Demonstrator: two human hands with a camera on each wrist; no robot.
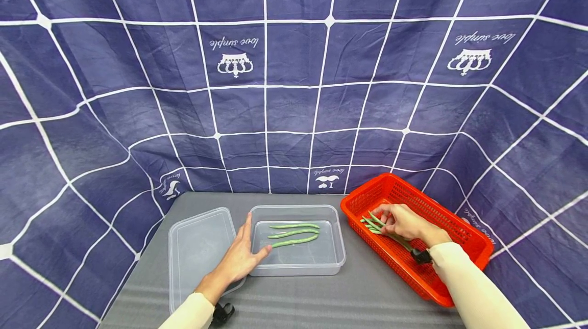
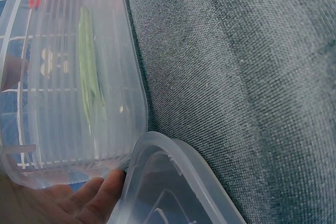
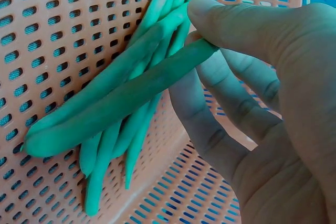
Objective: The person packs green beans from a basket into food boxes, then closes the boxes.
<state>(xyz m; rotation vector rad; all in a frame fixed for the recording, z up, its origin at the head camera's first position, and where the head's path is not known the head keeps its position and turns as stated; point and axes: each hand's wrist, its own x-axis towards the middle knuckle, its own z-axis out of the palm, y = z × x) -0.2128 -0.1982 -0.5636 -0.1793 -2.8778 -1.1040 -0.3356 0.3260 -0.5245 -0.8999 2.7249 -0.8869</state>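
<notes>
Cream-sleeved, the left hand lies straight-fingered at a clear rectangular plastic container with three slender green beans; farther, the right hand pinches another bean (picking seems the step) inside a red perforated plastic basket; lifting apparently calls for gentleness.

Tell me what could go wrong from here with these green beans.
The right hand pinches a green bean near one end, so it could slip or drag along neighbouring beans in the red plastic basket. The clear plastic lid lies right beside the plastic container, close to the left hand, which might knock it. A bean dropped into the container could disturb the three green beans lying there.
</notes>
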